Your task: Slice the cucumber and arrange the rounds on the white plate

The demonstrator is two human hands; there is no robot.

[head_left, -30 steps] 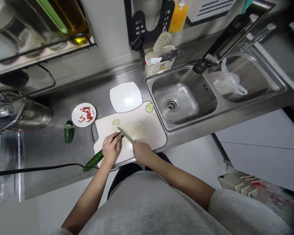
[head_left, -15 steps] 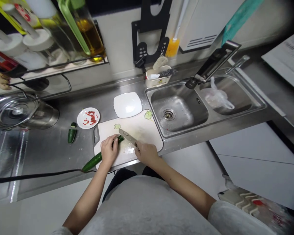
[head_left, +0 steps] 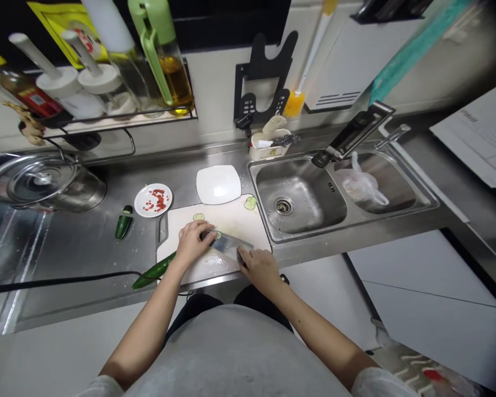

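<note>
A kitchen knife [head_left: 231, 243] is turned with its broad blade facing up over the white cutting board [head_left: 248, 220]. My right hand [head_left: 262, 269] is closed round its handle. A cucumber slice [head_left: 218, 235] clings to the blade, and the thumb and fingers of my left hand [head_left: 192, 242] close on it near the blade's tip. Below my left wrist a long cucumber [head_left: 154, 271] lies across the board's left edge, its near part hidden by my hand. Cut slices [head_left: 199, 216] rest at the board's top edge, and more slices [head_left: 250, 203] at its upper right corner.
Behind the board stands a white square plate [head_left: 218, 184]. Left of it are a round plate [head_left: 153, 200] with red pieces and a cucumber stub [head_left: 123, 225]. A steel pot [head_left: 78, 187] is farther left. The sink [head_left: 301, 193] borders the board's right side; a black cable [head_left: 66, 282] crosses the counter.
My left hand has left the cucumber and moved right to the knife blade. The knife has turned flat and shifted right with my right hand. The view has tilted up slightly.
</note>
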